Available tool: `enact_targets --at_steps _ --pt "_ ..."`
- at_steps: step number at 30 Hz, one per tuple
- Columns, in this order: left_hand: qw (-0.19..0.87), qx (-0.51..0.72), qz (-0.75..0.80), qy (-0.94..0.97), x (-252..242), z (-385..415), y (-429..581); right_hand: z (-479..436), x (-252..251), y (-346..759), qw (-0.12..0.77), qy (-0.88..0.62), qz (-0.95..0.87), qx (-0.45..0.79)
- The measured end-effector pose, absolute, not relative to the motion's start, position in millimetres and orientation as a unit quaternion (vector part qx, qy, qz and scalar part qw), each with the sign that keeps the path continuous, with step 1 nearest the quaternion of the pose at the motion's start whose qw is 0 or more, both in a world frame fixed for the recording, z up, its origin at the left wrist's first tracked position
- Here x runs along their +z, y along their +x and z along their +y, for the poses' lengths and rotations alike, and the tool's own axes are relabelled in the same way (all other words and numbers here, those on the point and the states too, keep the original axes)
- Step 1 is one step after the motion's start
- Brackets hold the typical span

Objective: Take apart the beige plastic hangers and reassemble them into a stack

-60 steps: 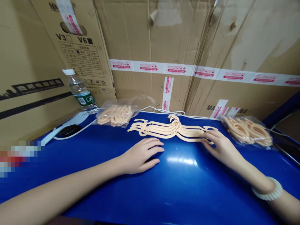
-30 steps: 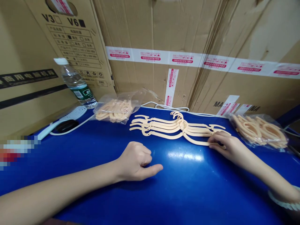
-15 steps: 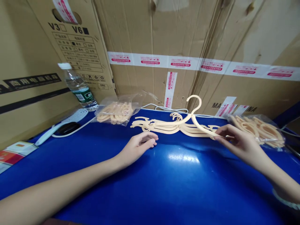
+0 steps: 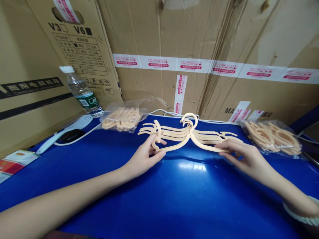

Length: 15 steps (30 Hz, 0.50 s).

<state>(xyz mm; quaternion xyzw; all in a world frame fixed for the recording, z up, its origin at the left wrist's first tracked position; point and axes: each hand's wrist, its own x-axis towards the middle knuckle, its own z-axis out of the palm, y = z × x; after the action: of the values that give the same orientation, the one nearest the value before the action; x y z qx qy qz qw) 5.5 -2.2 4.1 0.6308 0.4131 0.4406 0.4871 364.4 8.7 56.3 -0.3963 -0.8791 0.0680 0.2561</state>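
Observation:
A beige plastic clothes hanger point(image 4: 178, 145) is held between my two hands, its hook pointing up and away. My left hand point(image 4: 147, 151) pinches its left end, thumb below and fingers behind. At the right end, my right hand point(image 4: 239, 152) grips the arm between thumb and fingers. Directly behind it lie several matching hangers point(image 4: 171, 130) in a row on the blue table point(image 4: 174, 199), their hooks bunched near the held hanger's hook. The tips of some left fingers are hidden behind the hanger.
Clear plastic bags of hangers lie at the back left point(image 4: 122, 119) and right point(image 4: 272, 137). A water bottle point(image 4: 86, 96), a pale blue long-handled object point(image 4: 64, 131), a black oval object point(image 4: 72, 135) and a white cable point(image 4: 169, 114) sit farther back. Cardboard boxes point(image 4: 149, 33) wall the rear.
The held hanger has come down and left, from a tilt to level in front of the row. My left hand, earlier empty, has closed on its left end; my right hand keeps hold.

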Motion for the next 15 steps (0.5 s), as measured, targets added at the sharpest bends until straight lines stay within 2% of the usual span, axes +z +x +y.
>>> enact_targets --at_steps 6,10,15 --pt "0.425 0.413 0.419 0.688 6.1 -2.1 3.2 8.1 55.4 365.5 0.242 -0.355 -0.901 0.056" --pt "0.429 0.430 0.438 0.663 7.6 0.8 2.1 8.6 59.2 367.0 0.215 -0.339 -0.915 -0.025" --pt "0.442 0.442 0.439 0.645 6.9 1.4 1.9 3.2 57.1 368.8 0.217 -0.407 -0.879 -0.126"
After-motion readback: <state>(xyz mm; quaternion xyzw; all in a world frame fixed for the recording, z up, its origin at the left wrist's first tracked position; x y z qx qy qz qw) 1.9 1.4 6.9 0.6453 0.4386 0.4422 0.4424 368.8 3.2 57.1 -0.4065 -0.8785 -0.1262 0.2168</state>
